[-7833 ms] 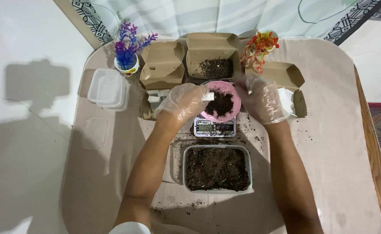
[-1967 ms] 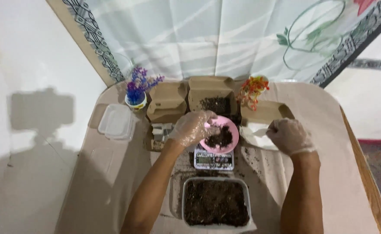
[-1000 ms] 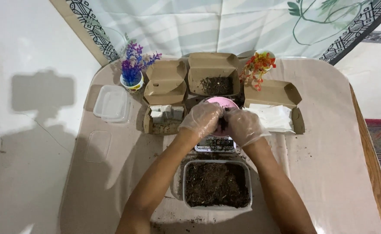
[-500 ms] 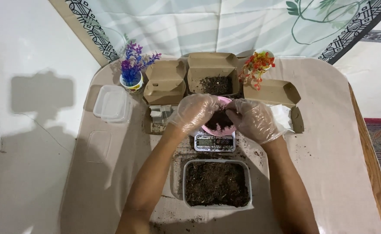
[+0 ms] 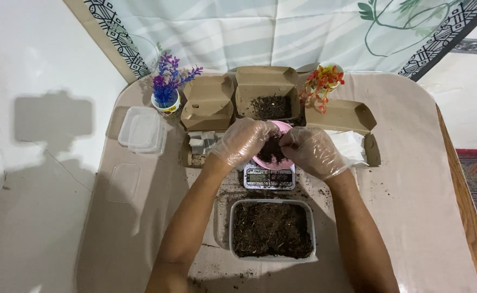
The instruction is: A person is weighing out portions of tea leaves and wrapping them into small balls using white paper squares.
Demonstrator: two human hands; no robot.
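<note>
The small pink bowl (image 5: 274, 157) sits upright on a digital scale (image 5: 269, 177), heaped with dark, crumbly soil (image 5: 271, 150). It lies at twelve o'clock from a clear rectangular tub (image 5: 271, 229) filled level with the same soil.

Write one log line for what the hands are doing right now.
left hand: gloved, on pink round bowl of dark soil | right hand: gloved, pinching soil above it | bowl: atop small grey scale
</note>
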